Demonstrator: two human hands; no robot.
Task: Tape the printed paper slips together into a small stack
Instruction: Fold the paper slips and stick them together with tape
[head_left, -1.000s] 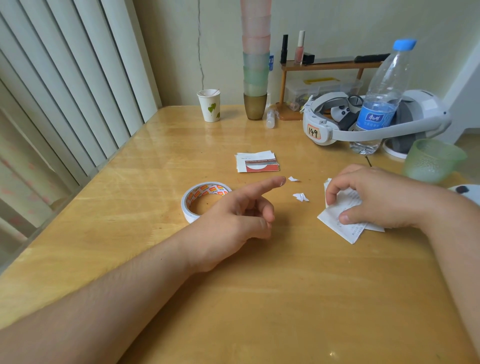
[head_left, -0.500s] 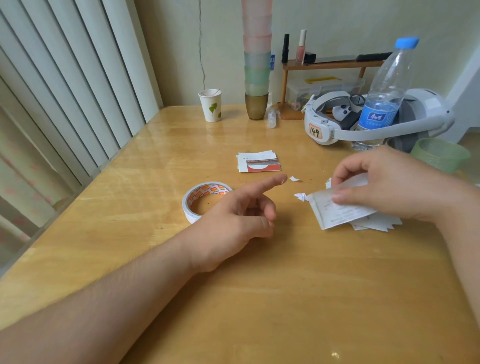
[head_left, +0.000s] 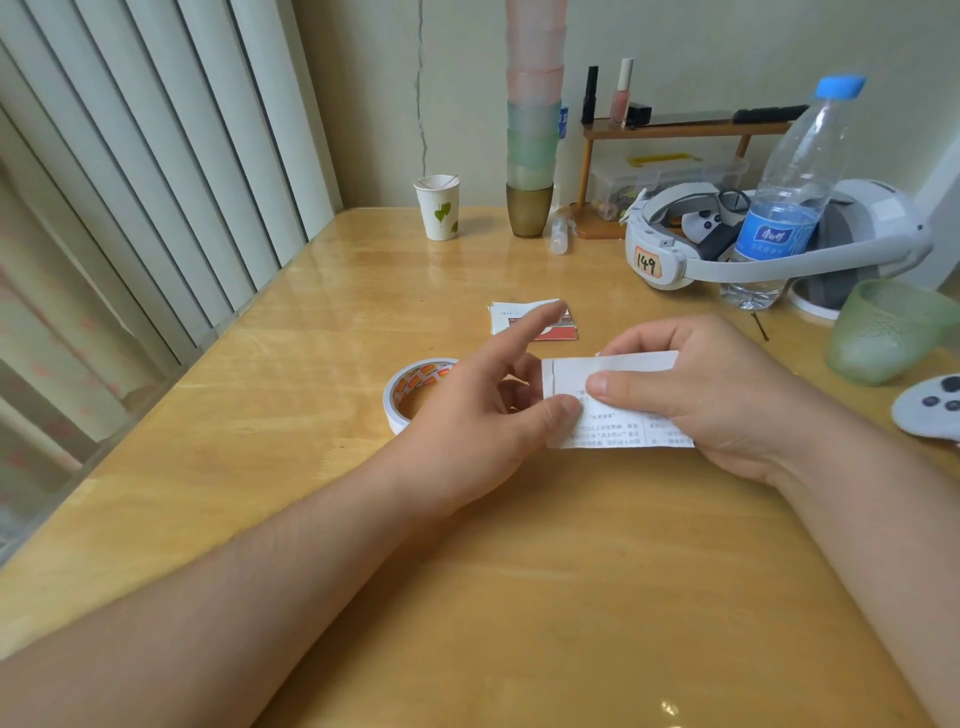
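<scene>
A white printed paper slip (head_left: 618, 410) is held just above the wooden table (head_left: 519, 597) at its middle. My right hand (head_left: 727, 400) grips the slip from the right, thumb on top and fingers behind. My left hand (head_left: 483, 410) pinches the slip's left edge with its thumb; the index finger sticks out straight toward the back. A roll of white tape (head_left: 410, 389) with an orange-printed core lies flat just left of my left hand, partly hidden by it. A small stack of slips with red print (head_left: 524, 322) lies further back, partly behind my index finger.
At the back stand a paper cup (head_left: 438, 208), a tall stack of plastic cups (head_left: 532, 130), a small wooden shelf (head_left: 675, 130), a white headset (head_left: 779, 244) and a water bottle (head_left: 789, 197). A green cup (head_left: 883, 332) and a white controller (head_left: 930, 410) sit at the right. Vertical blinds (head_left: 156, 182) run along the left.
My right hand lifted a slip off the table and brought it left toward the middle. My left hand rose and took hold of the slip's left edge.
</scene>
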